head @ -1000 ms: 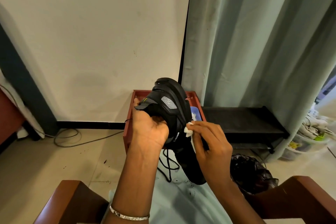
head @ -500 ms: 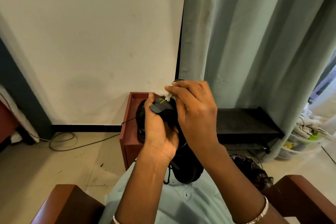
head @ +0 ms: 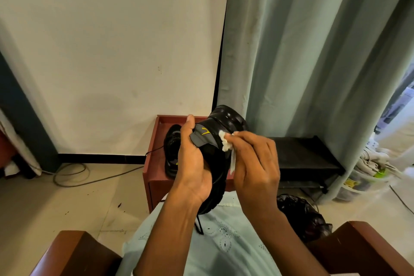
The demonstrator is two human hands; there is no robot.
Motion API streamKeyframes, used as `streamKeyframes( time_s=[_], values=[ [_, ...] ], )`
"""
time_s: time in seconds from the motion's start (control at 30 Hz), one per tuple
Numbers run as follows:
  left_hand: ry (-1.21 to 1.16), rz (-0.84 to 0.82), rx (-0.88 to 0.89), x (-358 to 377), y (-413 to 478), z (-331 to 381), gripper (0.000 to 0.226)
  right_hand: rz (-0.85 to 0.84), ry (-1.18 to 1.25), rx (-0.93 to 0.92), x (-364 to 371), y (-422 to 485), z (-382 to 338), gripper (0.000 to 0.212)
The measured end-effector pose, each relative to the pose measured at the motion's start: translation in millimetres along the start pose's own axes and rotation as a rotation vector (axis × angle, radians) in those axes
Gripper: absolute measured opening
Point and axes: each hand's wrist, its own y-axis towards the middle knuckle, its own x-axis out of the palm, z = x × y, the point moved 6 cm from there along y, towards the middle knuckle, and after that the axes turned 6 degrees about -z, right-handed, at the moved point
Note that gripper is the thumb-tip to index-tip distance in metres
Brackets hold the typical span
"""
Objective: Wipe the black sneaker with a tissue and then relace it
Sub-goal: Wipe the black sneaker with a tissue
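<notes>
I hold a black sneaker (head: 226, 123) upright in front of me, sole end pointing up. My left hand (head: 193, 163) grips it from the left, thumb on its grey tongue with a yellow mark. My right hand (head: 255, 163) pinches a crumpled white tissue (head: 225, 143) and presses it against the sneaker's upper beside the tongue. A black lace (head: 199, 226) dangles below the shoe over my lap. A second black sneaker (head: 171, 152) lies on the red-brown box behind my left hand.
The red-brown box (head: 156, 177) stands against the white wall. A low black shelf (head: 304, 152) sits to its right under a green curtain (head: 313, 51). A black plastic bag (head: 300, 213) lies by my right knee. Wooden chair arms (head: 369, 248) flank me. Cables (head: 71, 175) trail on the floor.
My right hand has slid the tissue down from the top of the tongue to the sneaker's right side. The shoe's sole end is now in view above my hands.
</notes>
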Motion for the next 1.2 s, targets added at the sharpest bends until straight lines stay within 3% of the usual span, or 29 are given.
streamKeyframes(
  time_s=[0.17,0.37,0.47,0.57,0.9,1.2],
  values=[
    [0.056,-0.071,0.010,5.4,-1.4,0.3,0.051,-0.103,-0.054,-0.006,5.0,33.0,-7.0,0.021],
    [0.312,-0.031,0.056,0.8,-0.5,0.8,0.058,-0.200,-0.095,-0.031,12.0,46.1,-5.0,0.018],
    [0.280,-0.012,0.039,-2.1,0.2,2.1,0.066,-0.121,-0.051,-0.039,7.4,32.8,-5.1,0.026],
    [0.249,0.049,0.049,-8.3,-0.6,5.6,0.054,-0.071,-0.012,-0.030,4.2,7.2,1.3,0.023],
    [0.173,0.047,0.006,2.2,-3.9,1.4,0.062,-0.054,-0.035,0.007,-0.1,30.3,14.9,0.025],
    [0.014,0.212,-0.016,-11.4,-6.4,8.1,0.066,-0.074,0.024,0.008,-1.9,-18.1,16.3,0.027]
  ],
)
